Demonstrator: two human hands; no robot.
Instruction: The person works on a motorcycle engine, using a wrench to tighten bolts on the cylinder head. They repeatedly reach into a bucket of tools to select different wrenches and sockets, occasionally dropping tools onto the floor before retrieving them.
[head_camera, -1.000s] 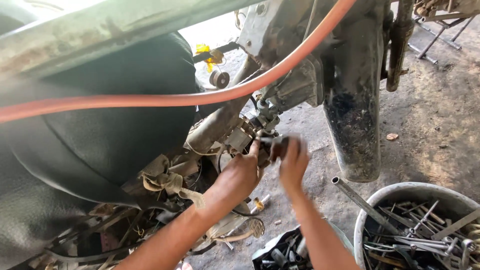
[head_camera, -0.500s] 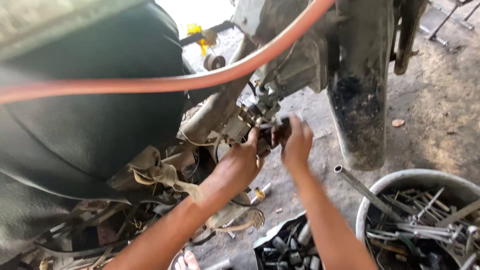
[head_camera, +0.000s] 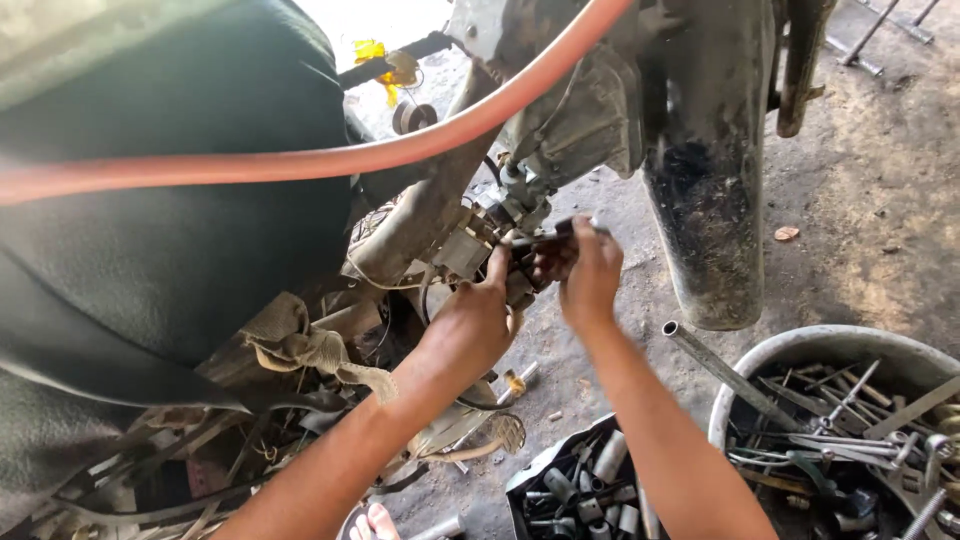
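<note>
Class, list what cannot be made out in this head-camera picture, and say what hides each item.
- Dark part between the hands: mostly covered by left hand and right hand.
- Bucket of tools: cut by the right and bottom edges.
- Socket box: cut by the bottom edge, partly behind the right forearm.

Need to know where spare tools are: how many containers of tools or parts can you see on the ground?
2. A round grey tub of long metal tools at lower right, and a black tray of sockets at the bottom centre, between the forearms. Others may lie outside the view.
</note>
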